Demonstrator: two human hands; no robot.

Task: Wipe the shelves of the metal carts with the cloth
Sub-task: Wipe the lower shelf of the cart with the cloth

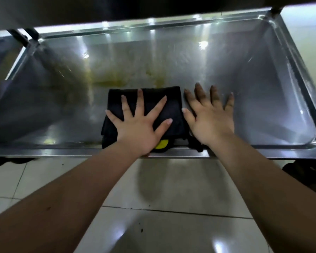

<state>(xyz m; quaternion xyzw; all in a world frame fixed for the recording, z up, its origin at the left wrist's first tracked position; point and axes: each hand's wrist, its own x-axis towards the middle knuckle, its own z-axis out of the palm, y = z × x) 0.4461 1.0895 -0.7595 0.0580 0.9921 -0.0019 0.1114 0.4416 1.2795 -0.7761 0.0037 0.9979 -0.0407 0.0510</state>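
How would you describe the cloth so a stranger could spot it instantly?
Find the shiny metal cart shelf. Near its front edge, under the spread left hand, lies the folded cloth. It alone is black, with a yellow patch.

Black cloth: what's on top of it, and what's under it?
The left hand presses flat on the cloth. It lies on the metal shelf; any dirt beneath it is hidden.

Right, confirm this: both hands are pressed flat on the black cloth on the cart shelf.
Not both. The head view shows only the left hand flat on the black cloth; the right hand lies flat on the bare cart shelf beside it.
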